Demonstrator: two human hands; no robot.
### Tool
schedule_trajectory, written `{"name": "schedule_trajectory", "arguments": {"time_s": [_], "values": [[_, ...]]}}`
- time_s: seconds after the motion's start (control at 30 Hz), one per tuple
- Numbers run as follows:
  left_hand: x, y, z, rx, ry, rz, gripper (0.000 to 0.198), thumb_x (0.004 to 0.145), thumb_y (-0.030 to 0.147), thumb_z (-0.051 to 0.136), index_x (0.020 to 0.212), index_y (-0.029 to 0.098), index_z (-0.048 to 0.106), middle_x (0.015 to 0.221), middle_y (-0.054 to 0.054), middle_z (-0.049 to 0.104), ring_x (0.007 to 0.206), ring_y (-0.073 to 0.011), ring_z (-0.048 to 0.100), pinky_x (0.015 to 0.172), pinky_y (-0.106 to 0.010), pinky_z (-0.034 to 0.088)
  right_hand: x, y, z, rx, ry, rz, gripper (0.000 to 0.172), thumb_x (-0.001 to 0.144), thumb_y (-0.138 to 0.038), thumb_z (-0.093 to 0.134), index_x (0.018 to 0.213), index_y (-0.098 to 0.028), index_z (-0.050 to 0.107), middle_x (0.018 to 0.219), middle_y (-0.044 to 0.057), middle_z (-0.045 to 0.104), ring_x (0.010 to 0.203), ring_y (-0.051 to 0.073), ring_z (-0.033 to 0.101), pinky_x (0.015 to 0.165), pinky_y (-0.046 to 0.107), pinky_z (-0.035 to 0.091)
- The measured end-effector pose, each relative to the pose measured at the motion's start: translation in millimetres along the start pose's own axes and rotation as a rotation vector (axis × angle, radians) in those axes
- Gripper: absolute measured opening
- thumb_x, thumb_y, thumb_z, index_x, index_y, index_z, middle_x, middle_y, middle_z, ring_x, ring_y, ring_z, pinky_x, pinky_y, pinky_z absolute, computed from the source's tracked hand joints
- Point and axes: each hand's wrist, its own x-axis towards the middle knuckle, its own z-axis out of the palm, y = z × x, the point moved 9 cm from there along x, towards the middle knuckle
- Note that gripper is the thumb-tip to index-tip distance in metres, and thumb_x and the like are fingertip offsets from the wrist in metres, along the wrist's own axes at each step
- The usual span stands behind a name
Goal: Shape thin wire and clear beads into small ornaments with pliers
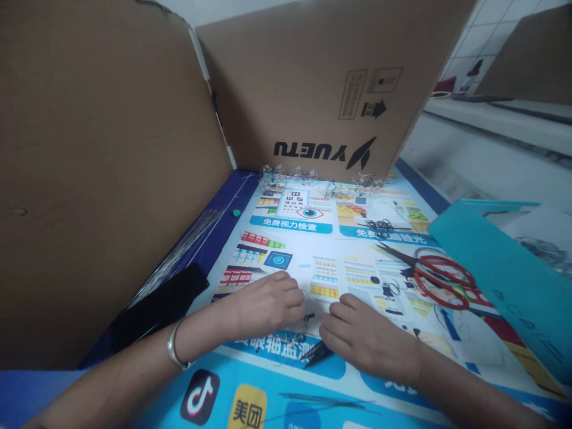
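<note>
My left hand (270, 301), with a silver bangle on the wrist, is closed with its fingertips turned down and hidden. Close to those fingertips show thin wire (305, 325) and a small dark bit. To its right my right hand (357, 336) is also closed, knuckles up, a small gap from the left. A black pointed tool tip (318, 353) shows just below the right fingers; whether they grip it is hidden. Small wire pieces (288, 338) lie below my left hand. Red-handled scissors (440, 277) rest beyond my right hand, blades pointing left.
Cardboard panels (313, 89) stand at the left and back. Clear wire pieces (290, 173) line the back panel's foot. Dark wire coils (379, 226) lie near the scissors. A teal box (487, 250) is at the right, a black object (161, 304) at the left, straight dark wires (326, 401) in front.
</note>
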Motion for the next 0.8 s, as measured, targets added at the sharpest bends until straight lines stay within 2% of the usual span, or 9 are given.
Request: {"name": "schedule_trajectory", "arguments": {"time_s": [0.1,0.2,0.37,0.5,0.67,0.8], "values": [[0,3,-0.3,-0.023,0.002,0.018,0.015,0.089,0.013,0.047,0.078,0.015,0.056,0.077,-0.003,0.056,0.075,-0.0158,0.047,0.074,-0.031,0.038,0,1,1,-0.007,-0.006,-0.005,0.017,0.093,-0.016,0.039,0.083,-0.016,0.054,0.077,0.002,0.054,0.069,0.015,0.039,0.063,0.034,0.024],[-1,-5,0.2,-0.091,0.015,-0.027,0.015,0.088,0.013,0.046,0.079,0.015,0.057,0.075,-0.003,0.056,0.073,-0.0156,0.048,0.072,-0.03,0.038,-1,2,1,-0.012,-0.012,0.001,0.016,0.093,-0.016,0.04,0.083,-0.016,0.054,0.077,0.002,0.054,0.069,0.015,0.039,0.063,0.034,0.024],[-4,-30,1.6,-0.401,0.101,-0.173,0.012,0.087,0.012,0.043,0.088,0.015,0.054,0.086,-0.005,0.058,0.083,-0.0158,0.051,0.078,-0.03,0.04,-2,4,3,-0.008,-0.023,0.027,0.018,0.092,-0.016,0.04,0.081,-0.017,0.054,0.075,0.002,0.054,0.07,0.015,0.04,0.065,0.033,0.025],[-8,-38,4.9,-0.599,0.168,-0.207,0.013,0.088,0.012,0.039,0.091,0.016,0.051,0.089,-0.004,0.059,0.085,-0.0142,0.052,0.084,-0.03,0.039,-3,11,5,0.004,-0.019,0.07,0.016,0.092,-0.015,0.04,0.082,-0.017,0.053,0.073,0.002,0.053,0.069,0.015,0.041,0.064,0.033,0.025],[-10,-44,6.6,-0.588,0.237,-0.271,0.013,0.086,0.012,0.037,0.087,0.016,0.05,0.084,-0.004,0.058,0.08,-0.0143,0.051,0.081,-0.03,0.039,-3,24,10,0.053,-0.039,0.122,0.015,0.089,-0.016,0.042,0.079,-0.017,0.053,0.071,0.002,0.053,0.07,0.016,0.042,0.064,0.032,0.027],[-12,-47,4.8,-0.539,0.302,-0.303,0.012,0.086,0.012,0.037,0.085,0.016,0.048,0.08,-0.003,0.058,0.076,-0.0146,0.051,0.077,-0.03,0.039,-4,36,7,0.108,0.026,0.168,0.014,0.085,-0.014,0.043,0.087,-0.018,0.056,0.075,0.003,0.055,0.073,0.017,0.045,0.065,0.032,0.03]]}}
